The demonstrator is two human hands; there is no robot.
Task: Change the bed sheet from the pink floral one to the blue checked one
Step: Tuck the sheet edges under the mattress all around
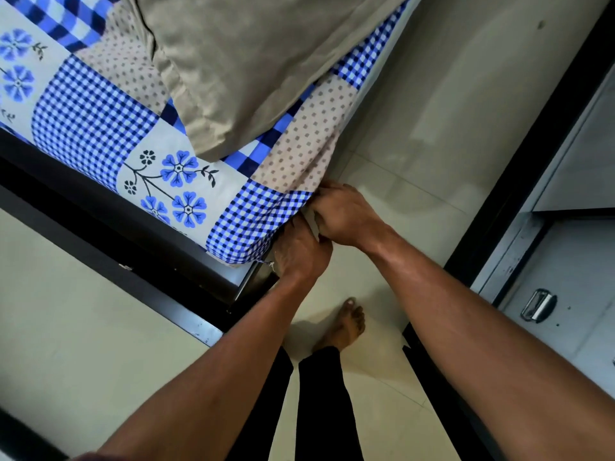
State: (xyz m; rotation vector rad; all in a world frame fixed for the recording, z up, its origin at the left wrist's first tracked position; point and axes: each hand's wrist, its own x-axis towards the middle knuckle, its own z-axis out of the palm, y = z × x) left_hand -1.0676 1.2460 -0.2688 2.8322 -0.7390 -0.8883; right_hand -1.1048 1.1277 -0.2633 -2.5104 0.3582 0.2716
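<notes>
right hand (342,212) above the bed frame (100,207) end, fingers curled round the blue checked sheet (93,128) edge | left hand (301,252) nearer the frame, fingers hidden, grip cannot be told | sheet covers the bed above the frame, pillow (249,61) on it | risk: a hard tug likely drags the covered corner loose

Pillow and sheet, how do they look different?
The pillow is plain tan; the sheet has blue checks, flowers and dots. The pillow lies on top of the sheet, untouched; the left hand and right hand touch the sheet's corner. Both are cloth on the bed.
</notes>
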